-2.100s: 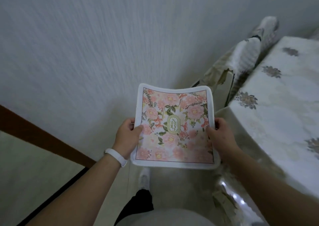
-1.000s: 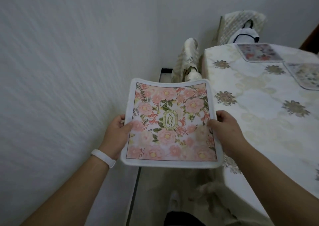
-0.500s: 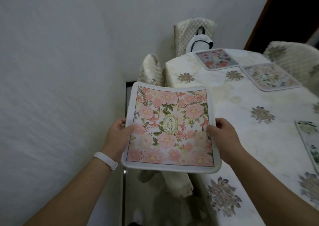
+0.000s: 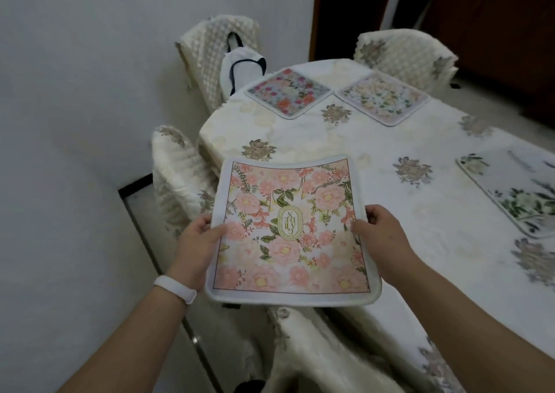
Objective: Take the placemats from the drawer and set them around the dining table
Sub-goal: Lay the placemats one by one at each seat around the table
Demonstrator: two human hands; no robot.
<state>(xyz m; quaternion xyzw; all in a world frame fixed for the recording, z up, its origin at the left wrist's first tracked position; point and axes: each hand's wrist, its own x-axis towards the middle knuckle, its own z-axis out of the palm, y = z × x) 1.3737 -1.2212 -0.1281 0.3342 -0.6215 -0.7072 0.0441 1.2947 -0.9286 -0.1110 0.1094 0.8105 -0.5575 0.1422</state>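
Both forearms are stretched forward, bare. The left hand (image 4: pixel 195 250), a white band (image 4: pixel 175 289) worn at its wrist, is closed on the left edge of the pink placemat (image 4: pixel 292 236); the right hand (image 4: pixel 380 239) is closed on the right edge, thumbs laid on top.

Bare tablecloth (image 4: pixel 399 212) ahead; three placemats (image 4: pixel 289 91) beyond.

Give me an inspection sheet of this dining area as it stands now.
Surface: dining table under a cream floral cloth.
Job's things: pink floral placemat held over the near left corner; three placemats laid: multicolour, pale, green-leaved.
Clutter: white bag on the far chair.
Hands: left hand and right hand grip the mat's side edges.
Cables: nothing seen.
Surroundings: white wall, covered chairs, dark doorway.
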